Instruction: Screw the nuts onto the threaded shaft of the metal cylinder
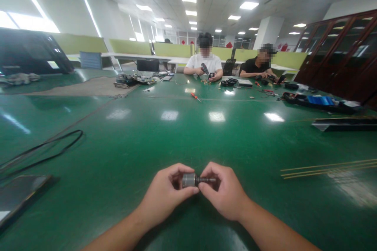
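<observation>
A small grey metal cylinder with a dark threaded shaft is held just above the green table, near its front edge. My left hand pinches the grey cylinder end. My right hand is closed round the dark shaft end. Both hands meet at the part, fingers curled.
A black cable loops at the left, above a dark flat device. Thin brass rods lie at the right. Two people sit across the far side among tools, a red screwdriver and a blue-and-black case.
</observation>
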`<action>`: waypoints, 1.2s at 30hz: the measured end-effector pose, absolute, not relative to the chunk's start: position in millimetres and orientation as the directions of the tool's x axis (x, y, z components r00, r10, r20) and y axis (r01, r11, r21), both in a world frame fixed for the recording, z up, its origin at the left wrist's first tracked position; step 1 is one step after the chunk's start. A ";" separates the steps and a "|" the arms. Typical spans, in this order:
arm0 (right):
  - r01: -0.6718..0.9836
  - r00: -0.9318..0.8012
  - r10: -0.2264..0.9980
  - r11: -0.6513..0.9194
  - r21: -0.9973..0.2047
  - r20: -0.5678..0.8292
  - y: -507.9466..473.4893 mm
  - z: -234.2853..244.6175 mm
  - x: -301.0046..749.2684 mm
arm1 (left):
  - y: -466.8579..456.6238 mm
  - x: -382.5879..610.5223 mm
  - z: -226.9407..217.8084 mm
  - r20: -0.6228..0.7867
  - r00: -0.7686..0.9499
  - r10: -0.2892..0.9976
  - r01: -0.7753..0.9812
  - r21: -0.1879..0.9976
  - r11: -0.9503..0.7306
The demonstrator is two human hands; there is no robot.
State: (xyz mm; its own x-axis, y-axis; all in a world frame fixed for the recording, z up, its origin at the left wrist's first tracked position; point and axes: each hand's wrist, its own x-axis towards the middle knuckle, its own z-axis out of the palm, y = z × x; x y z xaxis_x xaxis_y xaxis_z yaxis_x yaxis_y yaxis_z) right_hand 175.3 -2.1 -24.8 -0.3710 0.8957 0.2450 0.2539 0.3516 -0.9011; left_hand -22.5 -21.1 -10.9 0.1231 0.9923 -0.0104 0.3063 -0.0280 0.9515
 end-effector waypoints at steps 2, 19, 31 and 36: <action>0.255 -0.374 0.893 0.357 -0.899 0.249 -2.4 -25.2 175.5 | -21.5 -22.4 -11.4 -0.013 0.124 0.992 0.305 0.952 -0.026; 0.246 -0.369 0.894 0.357 -0.901 0.253 -1.2 -26.0 174.3 | -22.4 -22.4 -8.9 -0.027 0.127 0.992 0.319 0.948 -0.015; 0.254 -0.368 0.894 0.360 -0.898 0.254 -2.2 -24.8 175.3 | -20.9 -22.2 -11.1 -0.021 0.129 0.991 0.308 0.951 -0.020; 0.264 -0.367 0.893 0.368 -0.892 0.260 -2.4 -24.6 175.4 | -20.8 -22.7 -10.7 -0.019 0.125 0.992 0.313 0.949 -0.021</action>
State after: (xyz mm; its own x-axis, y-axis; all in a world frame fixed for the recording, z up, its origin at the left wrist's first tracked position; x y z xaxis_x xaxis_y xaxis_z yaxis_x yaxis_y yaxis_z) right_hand 175.4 -2.4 -24.6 -0.3673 0.8931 0.2596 0.2638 0.3677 -0.8917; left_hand -22.7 -20.8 -10.7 0.1254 0.9919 -0.0190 0.3135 -0.0214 0.9493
